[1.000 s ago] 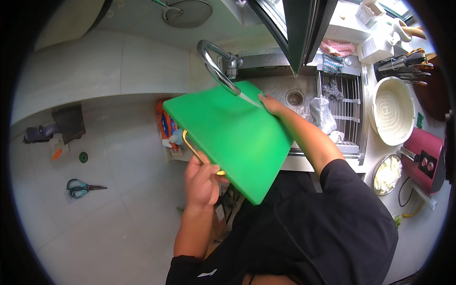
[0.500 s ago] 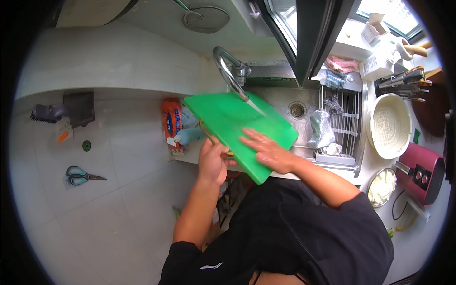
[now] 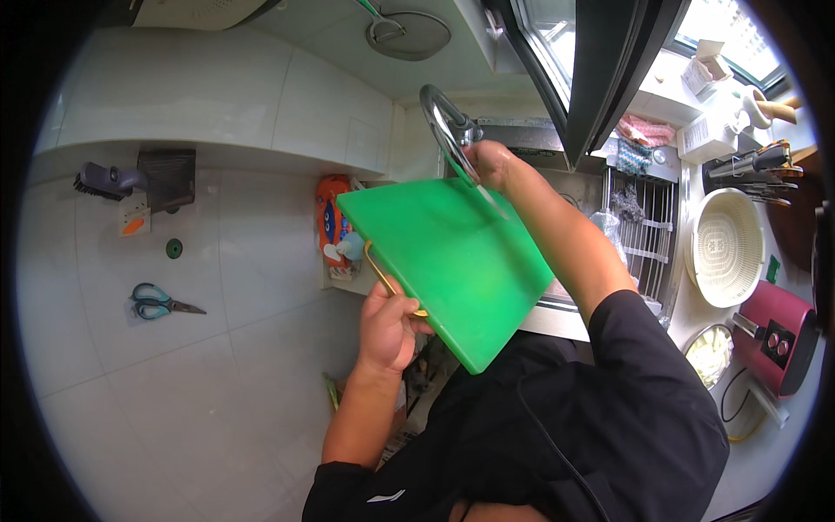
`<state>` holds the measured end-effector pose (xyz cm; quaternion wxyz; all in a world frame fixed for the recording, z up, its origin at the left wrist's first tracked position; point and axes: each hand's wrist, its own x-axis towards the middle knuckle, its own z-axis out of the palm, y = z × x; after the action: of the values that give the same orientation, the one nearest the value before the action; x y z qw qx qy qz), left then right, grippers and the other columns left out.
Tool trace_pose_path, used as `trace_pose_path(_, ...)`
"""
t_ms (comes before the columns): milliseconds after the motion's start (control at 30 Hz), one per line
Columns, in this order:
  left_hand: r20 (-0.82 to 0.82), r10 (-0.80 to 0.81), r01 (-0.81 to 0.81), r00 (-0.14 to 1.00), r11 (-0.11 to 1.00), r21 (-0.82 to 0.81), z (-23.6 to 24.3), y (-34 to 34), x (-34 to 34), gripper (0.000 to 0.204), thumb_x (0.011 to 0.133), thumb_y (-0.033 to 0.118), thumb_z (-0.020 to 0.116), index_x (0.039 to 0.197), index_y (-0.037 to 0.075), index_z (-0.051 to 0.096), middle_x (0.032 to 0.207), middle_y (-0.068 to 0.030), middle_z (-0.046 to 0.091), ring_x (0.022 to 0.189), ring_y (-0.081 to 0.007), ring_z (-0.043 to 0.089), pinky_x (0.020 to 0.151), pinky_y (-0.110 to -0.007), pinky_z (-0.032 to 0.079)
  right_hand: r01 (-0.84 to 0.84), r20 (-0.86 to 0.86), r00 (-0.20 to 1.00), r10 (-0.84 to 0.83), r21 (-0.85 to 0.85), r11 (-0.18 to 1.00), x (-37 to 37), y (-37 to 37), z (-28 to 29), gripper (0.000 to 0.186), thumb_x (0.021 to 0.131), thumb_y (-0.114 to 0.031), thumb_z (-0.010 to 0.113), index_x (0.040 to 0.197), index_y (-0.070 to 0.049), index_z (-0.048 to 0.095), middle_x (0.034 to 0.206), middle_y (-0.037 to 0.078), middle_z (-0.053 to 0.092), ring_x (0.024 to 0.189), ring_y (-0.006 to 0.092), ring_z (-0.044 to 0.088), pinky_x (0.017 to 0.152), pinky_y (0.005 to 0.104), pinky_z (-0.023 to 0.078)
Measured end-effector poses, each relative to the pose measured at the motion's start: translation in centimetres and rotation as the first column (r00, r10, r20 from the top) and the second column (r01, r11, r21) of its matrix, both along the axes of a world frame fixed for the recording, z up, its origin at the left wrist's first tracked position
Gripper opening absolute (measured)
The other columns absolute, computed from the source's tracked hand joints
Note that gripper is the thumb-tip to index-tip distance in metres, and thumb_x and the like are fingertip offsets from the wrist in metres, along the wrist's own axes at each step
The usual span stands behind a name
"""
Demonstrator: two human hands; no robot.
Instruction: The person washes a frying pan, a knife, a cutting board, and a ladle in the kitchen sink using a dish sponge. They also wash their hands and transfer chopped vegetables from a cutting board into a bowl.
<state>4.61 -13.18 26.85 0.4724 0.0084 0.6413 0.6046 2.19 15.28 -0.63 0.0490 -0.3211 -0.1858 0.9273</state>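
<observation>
Your left hand (image 3: 389, 332) grips the gold handle (image 3: 377, 267) of the green board (image 3: 457, 270) below the curved tap (image 3: 438, 123); your right hand (image 3: 490, 165) is beside it, contact unclear. 1 cream basket (image 3: 726, 248) stands right of the metal rack (image 3: 649, 228).

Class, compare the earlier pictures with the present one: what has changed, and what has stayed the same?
The right hand, spread over the green cutting board half a second ago, has moved forward, away from the body, to beside the tap; whether it grips anything is hidden. The left hand still holds the board's handle.
</observation>
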Motion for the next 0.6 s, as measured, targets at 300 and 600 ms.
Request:
trace_pose_path(300, 0.004, -0.049, 0.049, 0.999, 0.998, 0.027, -0.5, -2.0, -0.1, 0.011, 0.083, 0.000, 0.050, 0.091, 0.007, 0.053, 0.095, -0.0096, 0.065, 0.077, -0.0206, 0.068, 0.056, -0.034, 0.063, -0.777, 0.838, 0.520, -0.166, 0.545, 0.315, 13.8, -7.7, -4.9, 0.079, 0.098, -0.064, 0.030, 0.151, -0.006, 0.036, 0.161, 0.019, 0.024, 0.150, 0.0367, 0.018, 0.121, 0.0444, 0.015)
trace_pose_path(600, -0.001, -0.132, 0.132, 0.991, 0.991, 0.022, 0.9, -2.1, -0.2, 0.013, 0.082, -0.002, 0.051, 0.092, 0.006, 0.052, 0.094, -0.0098, 0.064, 0.077, -0.0203, 0.067, 0.055, -0.034, 0.062, 0.173, -0.199, 0.951, 0.236, 0.977, 0.125, 13.9, -18.2, 19.5, 0.073, 0.094, -0.043, 0.055, 0.150, 0.000, 0.034, 0.156, 0.031, 0.024, 0.146, 0.0448, 0.024, 0.118, 0.0508, 0.022)
